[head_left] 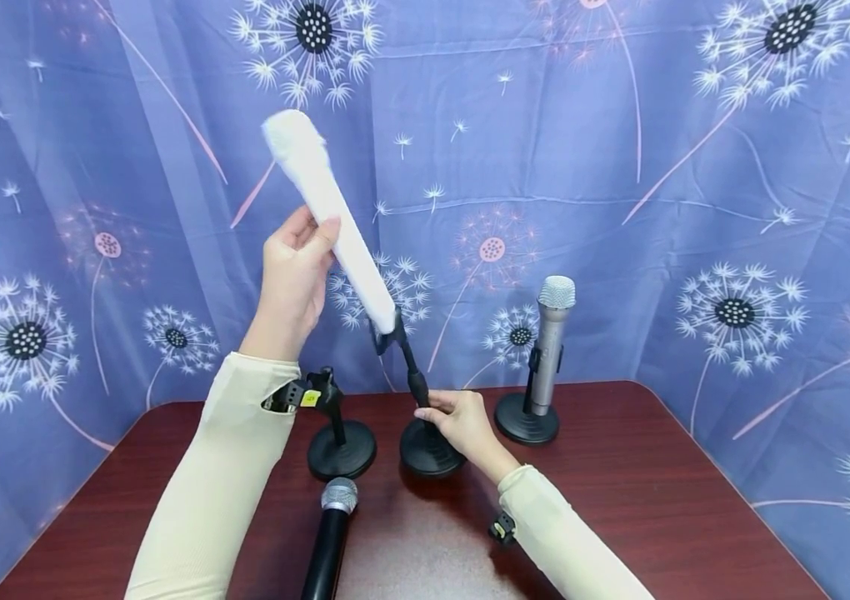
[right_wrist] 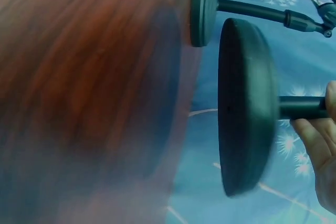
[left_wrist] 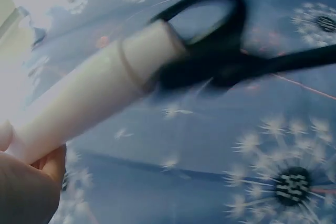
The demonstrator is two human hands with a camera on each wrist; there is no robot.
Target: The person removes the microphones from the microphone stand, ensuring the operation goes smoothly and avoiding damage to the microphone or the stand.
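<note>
Pinching: left hand point(head_left: 293, 267), on the white microphone point(head_left: 353, 250), its narrow end at the clip point(left_wrist: 226, 61) beyond those fingers | right hand point(head_left: 466, 425) grips black stand point(head_left: 417, 383) by the stem point(right_wrist: 302, 107), base point(head_left: 425, 454) below its fingers | probably best: stem steady, microphone and clip aligned, no forcing.

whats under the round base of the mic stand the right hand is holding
The right wrist view shows the round black base raised off the wooden tabletop, with a dark shadow on the wood. In the head view, the base covers the wood directly behind it.
</note>
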